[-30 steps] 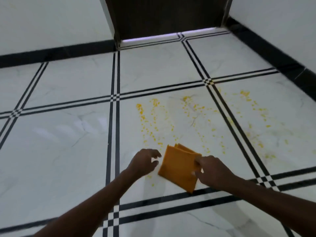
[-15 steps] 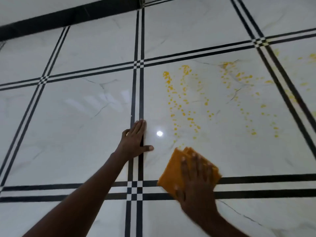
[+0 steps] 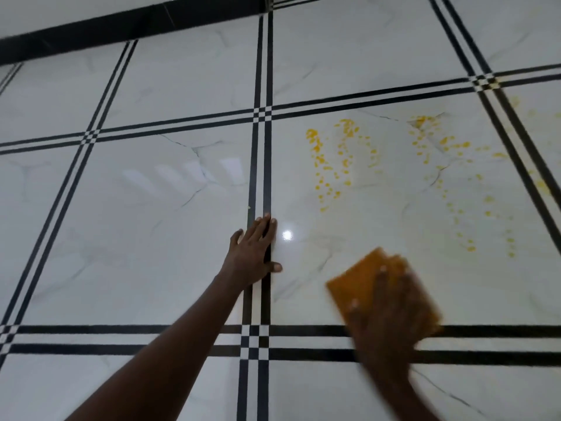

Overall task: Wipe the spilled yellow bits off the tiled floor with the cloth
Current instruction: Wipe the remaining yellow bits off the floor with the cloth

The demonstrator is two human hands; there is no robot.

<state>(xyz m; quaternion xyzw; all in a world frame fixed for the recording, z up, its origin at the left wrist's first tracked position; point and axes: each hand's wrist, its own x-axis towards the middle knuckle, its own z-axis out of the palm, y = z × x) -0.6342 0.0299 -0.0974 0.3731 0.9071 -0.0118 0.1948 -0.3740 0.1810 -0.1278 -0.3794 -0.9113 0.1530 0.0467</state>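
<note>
A folded orange cloth point(image 3: 358, 281) lies flat on the white tiled floor point(image 3: 151, 238), near a dark grout line. My right hand point(image 3: 391, 314) presses down on the cloth with spread fingers and looks blurred. Yellow bits point(image 3: 328, 165) are scattered over the tile beyond the cloth, in one streak at the left and a looser patch point(image 3: 446, 147) to the right. My left hand point(image 3: 253, 253) rests flat on the floor with fingers together over a dark double grout line, left of the cloth, holding nothing.
Black double grout lines point(image 3: 262, 117) cross the glossy floor in a grid. A black skirting strip point(image 3: 121, 22) runs along the wall at the top left. More faint yellow marks point(image 3: 543, 186) lie on the tile at the far right.
My right hand has gone from pinching the cloth's edge to pressing flat on it, and the cloth has slid right. My left hand went flat on the floor. The view dropped closer to the floor.
</note>
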